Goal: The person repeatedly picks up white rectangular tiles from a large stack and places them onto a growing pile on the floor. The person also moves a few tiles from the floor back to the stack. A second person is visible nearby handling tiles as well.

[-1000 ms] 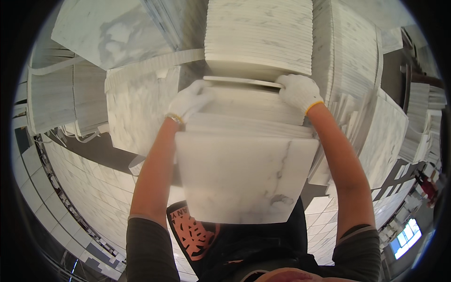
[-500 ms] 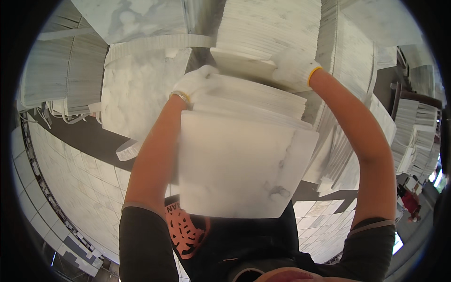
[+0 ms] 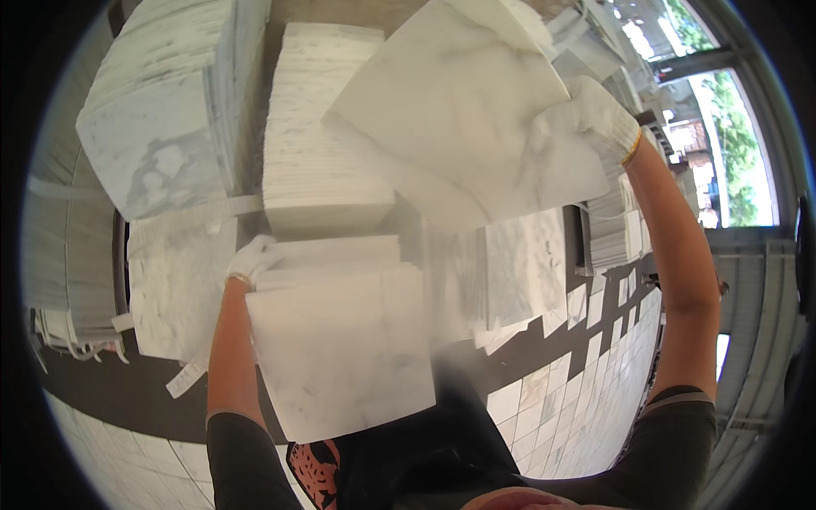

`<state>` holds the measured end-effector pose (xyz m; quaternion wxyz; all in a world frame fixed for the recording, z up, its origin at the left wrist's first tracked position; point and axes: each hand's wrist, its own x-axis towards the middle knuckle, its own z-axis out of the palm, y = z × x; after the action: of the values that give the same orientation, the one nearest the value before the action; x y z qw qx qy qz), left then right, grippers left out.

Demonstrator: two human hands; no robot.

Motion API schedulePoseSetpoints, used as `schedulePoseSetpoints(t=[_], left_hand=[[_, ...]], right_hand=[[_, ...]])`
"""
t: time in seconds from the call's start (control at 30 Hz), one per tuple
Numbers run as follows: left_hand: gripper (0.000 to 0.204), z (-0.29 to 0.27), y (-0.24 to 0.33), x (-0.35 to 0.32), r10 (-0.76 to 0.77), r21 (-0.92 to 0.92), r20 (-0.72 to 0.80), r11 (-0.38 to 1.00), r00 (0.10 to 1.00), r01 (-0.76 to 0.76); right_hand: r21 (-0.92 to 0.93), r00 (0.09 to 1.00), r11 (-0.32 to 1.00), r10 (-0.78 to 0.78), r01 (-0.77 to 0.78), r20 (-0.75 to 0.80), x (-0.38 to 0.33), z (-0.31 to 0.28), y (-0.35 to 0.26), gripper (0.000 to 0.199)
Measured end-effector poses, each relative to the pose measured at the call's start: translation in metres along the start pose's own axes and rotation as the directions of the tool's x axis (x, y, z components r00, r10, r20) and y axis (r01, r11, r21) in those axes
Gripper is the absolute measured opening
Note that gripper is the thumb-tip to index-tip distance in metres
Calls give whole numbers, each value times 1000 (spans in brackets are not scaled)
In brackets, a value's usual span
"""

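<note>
My right hand [image 3: 595,119], in a white knit glove with a yellow cuff edge, grips a square white marble tile [image 3: 450,119] by its right side. The tile is raised and tilted, with faint grey veins across its face. My left hand [image 3: 252,259], also gloved, is curled over the back left corner of a near group of upright marble tiles [image 3: 344,353] leaning toward me. Its fingertips are partly hidden. Behind that group, across a gap, runs a long row of tiles [image 3: 327,127] on edge, partly covered by the raised tile.
At the far left stands another tile row [image 3: 161,127], its front face marked grey. A pale strap [image 3: 200,212] crosses below it, and a loose strap end [image 3: 187,374] hangs near my left forearm. More tiles [image 3: 527,263] stand to the right. Tiles lie on the dark floor [image 3: 544,357].
My right hand has lifted a tile from the gap between the tile groups and swung it up to the right. My left hand stays at the near tiles. The view has turned right.
</note>
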<state>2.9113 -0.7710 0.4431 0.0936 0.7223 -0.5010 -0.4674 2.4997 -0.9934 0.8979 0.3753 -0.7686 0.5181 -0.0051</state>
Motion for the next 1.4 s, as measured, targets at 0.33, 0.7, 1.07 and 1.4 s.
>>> schedulePoseSetpoints(t=[0.33,0.7,1.07,1.4], left_hand=[[52,5,-16,12,72,-76,30,995,997,-69],[59,-5,-31,21,20,29,74,999,997,-22],[57,-12,20,-11,-36,111,50,993,998,30],[56,-5,-12,7,48,121,0,992,999,-47]], right_hand=[[855,825,517,492,-22,-276,-225,33,136,46],[977,809,197,558,84,-183,-315,135,278,60],[907,555,288,829,-306,-76,-314,192,414,51],[-516,645,414,630,-750,-432,-266,110,324,42]])
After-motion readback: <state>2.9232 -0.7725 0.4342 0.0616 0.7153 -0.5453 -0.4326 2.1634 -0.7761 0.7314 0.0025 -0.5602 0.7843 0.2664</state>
